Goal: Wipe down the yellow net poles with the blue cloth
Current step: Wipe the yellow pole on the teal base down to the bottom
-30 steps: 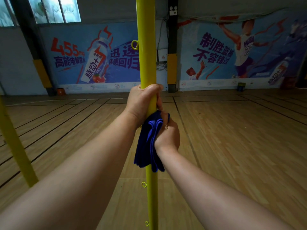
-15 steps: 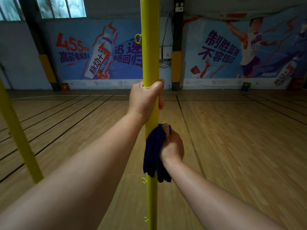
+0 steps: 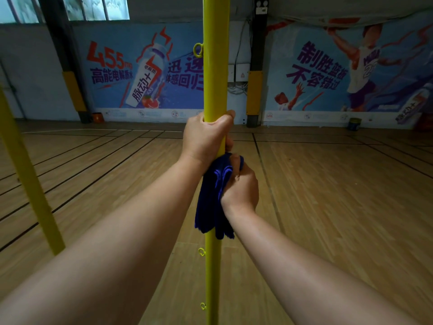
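An upright yellow net pole (image 3: 215, 66) runs through the middle of the view, with small yellow hooks on its left side. My left hand (image 3: 206, 137) is wrapped around the pole at mid height. Directly below it, my right hand (image 3: 241, 186) presses a folded blue cloth (image 3: 212, 202) against the pole. The cloth's loose end hangs down over the pole's front. A second yellow pole (image 3: 28, 174) slants across the left edge.
Wooden court floor (image 3: 339, 195) with dark lines spreads on all sides. A far wall carries blue advertising banners (image 3: 145, 73) and dark pillars with yellow padding (image 3: 254, 92). A small bucket (image 3: 354, 124) stands by the wall at right.
My right hand and the cloth slid down the pole, then back up until they touch my left hand again. My left hand kept its grip.
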Motion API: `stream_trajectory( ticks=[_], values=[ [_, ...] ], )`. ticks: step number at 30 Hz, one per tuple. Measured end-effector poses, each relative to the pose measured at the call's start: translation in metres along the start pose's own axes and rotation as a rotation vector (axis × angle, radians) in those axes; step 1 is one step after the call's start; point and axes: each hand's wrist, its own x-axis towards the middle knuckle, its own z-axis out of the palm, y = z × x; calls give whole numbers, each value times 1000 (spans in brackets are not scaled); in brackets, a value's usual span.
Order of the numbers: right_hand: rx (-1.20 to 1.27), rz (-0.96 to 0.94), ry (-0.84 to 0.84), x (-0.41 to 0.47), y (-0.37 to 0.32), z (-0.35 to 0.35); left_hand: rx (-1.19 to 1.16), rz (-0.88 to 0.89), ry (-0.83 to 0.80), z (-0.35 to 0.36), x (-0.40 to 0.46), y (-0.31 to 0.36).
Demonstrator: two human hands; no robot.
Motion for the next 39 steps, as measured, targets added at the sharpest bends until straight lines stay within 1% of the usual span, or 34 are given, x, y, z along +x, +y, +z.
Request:
stream_trajectory(
  ticks=[2,3,5,8,16,20,24,31,35,39],
  values=[
    [-40,41,-1,0,14,-1,225,15,75,2,-8,-12],
    [-62,51,-5,-2,22,0,293,2,97,3,-15,-21],
    [-84,52,-9,-6,34,0,324,-17,115,2,-28,-35],
    [-58,54,8,-9,40,2,256,-34,81,-2,-29,-39],
    [-97,50,13,-19,51,0,103,-91,-11,-5,-30,-32],
    [-56,103,60,-25,55,1,6,-117,-23,-7,-32,-33],
    [79,212,119,-33,62,2,-112,-160,-12,-6,-34,-32],
    [77,357,160,-42,70,1,-143,-153,-61,-7,-34,-32],
    [42,323,208,-43,58,5,-117,-152,-70,-8,-35,-33],
    [0,201,243,-41,40,9,-90,-154,-69,-8,-35,-33]
  ],
)
